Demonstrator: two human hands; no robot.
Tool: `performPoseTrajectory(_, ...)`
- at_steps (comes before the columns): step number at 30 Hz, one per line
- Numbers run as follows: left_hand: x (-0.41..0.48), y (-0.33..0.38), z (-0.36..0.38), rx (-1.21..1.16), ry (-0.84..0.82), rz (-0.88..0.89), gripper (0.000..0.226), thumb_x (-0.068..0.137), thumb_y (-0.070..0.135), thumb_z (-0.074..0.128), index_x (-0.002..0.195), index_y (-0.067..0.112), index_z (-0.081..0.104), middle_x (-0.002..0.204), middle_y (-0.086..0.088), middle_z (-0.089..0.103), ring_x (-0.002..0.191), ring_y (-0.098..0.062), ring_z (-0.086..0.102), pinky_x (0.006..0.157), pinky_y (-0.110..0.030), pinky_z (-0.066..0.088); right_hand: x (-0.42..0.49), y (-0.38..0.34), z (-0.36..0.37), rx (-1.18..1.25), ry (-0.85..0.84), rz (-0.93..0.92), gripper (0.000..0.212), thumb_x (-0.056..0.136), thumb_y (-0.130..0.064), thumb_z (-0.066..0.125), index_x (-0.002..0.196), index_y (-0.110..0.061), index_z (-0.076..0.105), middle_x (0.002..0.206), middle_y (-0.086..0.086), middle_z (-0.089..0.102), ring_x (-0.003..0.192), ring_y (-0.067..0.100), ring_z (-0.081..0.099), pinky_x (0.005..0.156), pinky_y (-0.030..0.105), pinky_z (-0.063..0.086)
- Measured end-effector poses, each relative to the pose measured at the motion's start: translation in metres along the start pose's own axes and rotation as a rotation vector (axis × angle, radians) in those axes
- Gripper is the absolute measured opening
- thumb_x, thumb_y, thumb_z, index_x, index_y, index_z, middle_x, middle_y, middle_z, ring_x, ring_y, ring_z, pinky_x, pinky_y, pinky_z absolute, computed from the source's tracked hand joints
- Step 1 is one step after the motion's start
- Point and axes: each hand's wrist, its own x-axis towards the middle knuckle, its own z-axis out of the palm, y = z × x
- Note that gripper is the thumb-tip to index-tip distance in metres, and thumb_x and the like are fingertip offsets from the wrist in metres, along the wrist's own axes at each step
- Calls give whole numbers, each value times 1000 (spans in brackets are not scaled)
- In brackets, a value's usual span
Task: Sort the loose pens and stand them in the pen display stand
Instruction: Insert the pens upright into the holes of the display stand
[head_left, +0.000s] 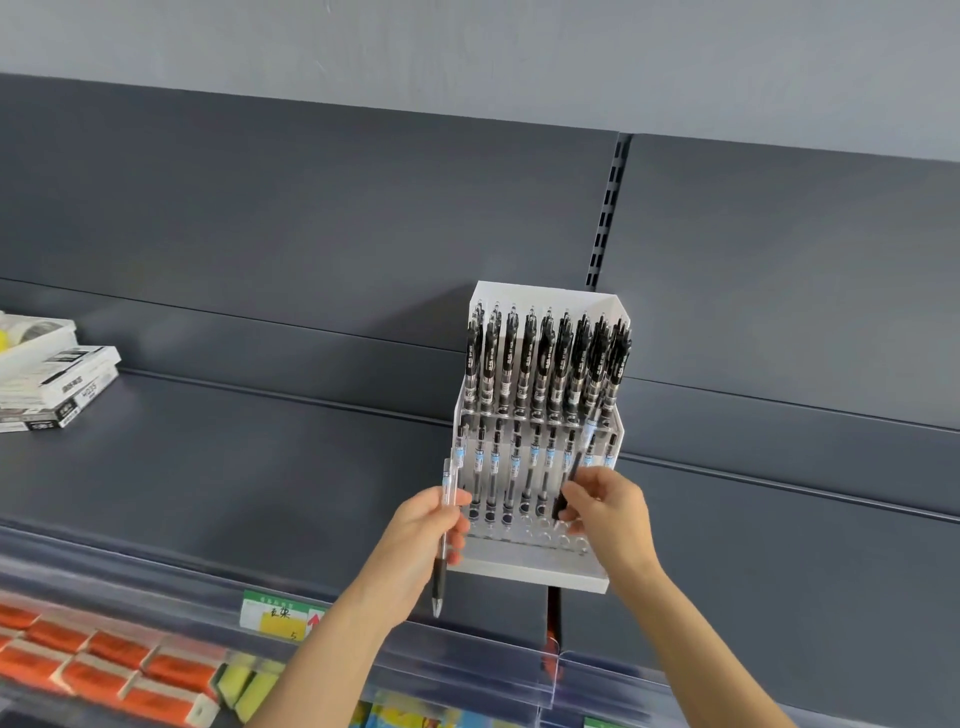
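A white stepped pen display stand sits on a dark grey shelf. Its back tier is full of black-capped pens; the lower tier holds several clear pens, with empty holes along the front row. My left hand is closed around a clear pen with a black grip, held upright with its tip down, just left of the stand. Over the front right of the stand, my right hand pinches a clear pen with a black grip, slanted above the holes.
The dark grey shelf runs left and right of the stand. White boxes are stacked at the far left. A clear plastic shelf lip with a green and yellow price tag runs along the front. Orange and yellow packets lie below.
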Motion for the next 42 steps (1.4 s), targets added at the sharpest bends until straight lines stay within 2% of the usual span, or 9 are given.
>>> performPoseTrajectory(3,-2,1,-2,9,-58,-5,24,100,16,40,107,27,60,72,-5,53,66,-15,51,67,-34,49,8,-7,8,-86,12,-65,11,92,-4,49,90,-7,59,80,8,66,65,12,62,59,20,51)
performPoseTrajectory(7,-2,-2,-4,36,-73,5,22,101,30,36,111,40,52,59,0,49,50,-10,38,54,-26,37,14,-5,25,-229,-17,-113,13,93,-4,47,90,-9,58,81,5,64,75,19,63,68,29,54)
performPoseTrajectory(14,-1,-2,-5,-43,53,-35,21,93,-2,37,94,11,53,58,-3,60,46,-12,39,51,-26,34,14,13,42,-625,-72,-131,17,93,-10,45,79,-11,54,77,6,57,57,18,47,45,21,30)
performPoseTrajectory(23,-4,-3,-3,15,-3,24,16,93,-3,47,102,3,58,76,-7,53,68,-16,53,79,-39,54,10,14,36,-522,-80,-92,21,91,-8,50,74,0,59,64,10,52,49,17,42,47,14,34)
performPoseTrajectory(26,-2,-2,-1,20,6,33,16,90,-3,52,101,3,62,72,-6,57,68,-18,56,85,-44,53,1,10,27,-415,-32,-127,18,89,-8,54,87,8,62,84,24,64,77,37,59,66,32,52)
performPoseTrajectory(29,0,-3,4,-14,9,40,15,89,-4,53,100,2,62,68,-7,57,67,-20,56,79,-40,52,-5,2,22,-354,7,-173,18,88,-5,53,89,10,63,91,26,65,89,40,59,81,46,51)
performPoseTrajectory(32,1,-5,9,-39,23,33,16,89,-5,53,100,2,62,68,-8,57,67,-19,56,72,-35,53,2,-3,24,-376,-9,-141,19,87,-3,49,81,9,62,81,26,64,67,38,54,68,42,51)
performPoseTrajectory(35,0,-7,12,-54,25,22,17,88,-6,53,101,2,62,70,-7,57,65,-18,56,66,-31,54,14,-4,35,-490,-81,-80,27,88,-7,48,61,-4,45,55,10,45,49,19,34,46,27,32)
performPoseTrajectory(42,-3,-7,1,-68,37,27,16,89,-4,53,101,3,62,78,-10,56,67,-18,58,67,-30,56,17,2,38,-540,-80,-102,25,90,-7,49,65,-6,48,57,5,45,47,14,34,44,21,28)
